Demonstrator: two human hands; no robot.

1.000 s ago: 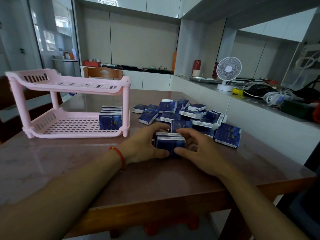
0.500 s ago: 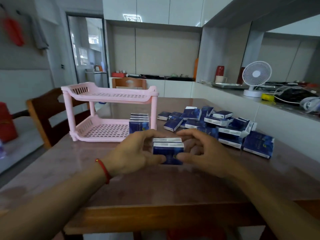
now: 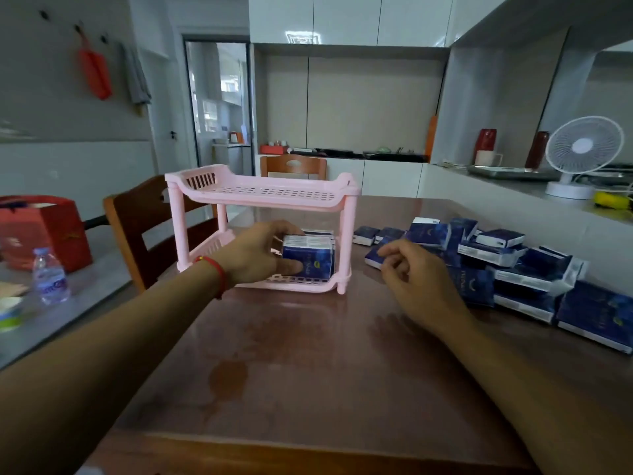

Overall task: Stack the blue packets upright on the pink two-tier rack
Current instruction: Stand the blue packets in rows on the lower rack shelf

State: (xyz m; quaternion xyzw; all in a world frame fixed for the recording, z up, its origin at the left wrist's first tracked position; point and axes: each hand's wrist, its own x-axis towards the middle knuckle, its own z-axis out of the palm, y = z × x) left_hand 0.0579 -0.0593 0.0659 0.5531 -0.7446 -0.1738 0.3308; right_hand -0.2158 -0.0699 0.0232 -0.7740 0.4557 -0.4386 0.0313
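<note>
The pink two-tier rack (image 3: pixel 270 195) stands at the table's middle left, its top tier bare. My left hand (image 3: pixel 257 255) reaches into the lower tier and grips a bunch of blue packets (image 3: pixel 310 260), held upright against other packets standing at the tier's right end. My right hand (image 3: pixel 411 272) hovers to the right of the rack with loosely curled fingers and holds nothing. A heap of several loose blue packets (image 3: pixel 507 262) lies on the table to the right, just beyond that hand.
A wooden chair (image 3: pixel 137 228) stands left of the rack and another chair (image 3: pixel 293 166) behind it. A water bottle (image 3: pixel 49 275) and a red box (image 3: pixel 44 228) sit on the grey surface at left. A white fan (image 3: pixel 579 156) is on the counter at right.
Both hands held the bunch of packets over the table before. Now my left hand alone has carried it left into the rack's lower tier, and my right hand has let go.
</note>
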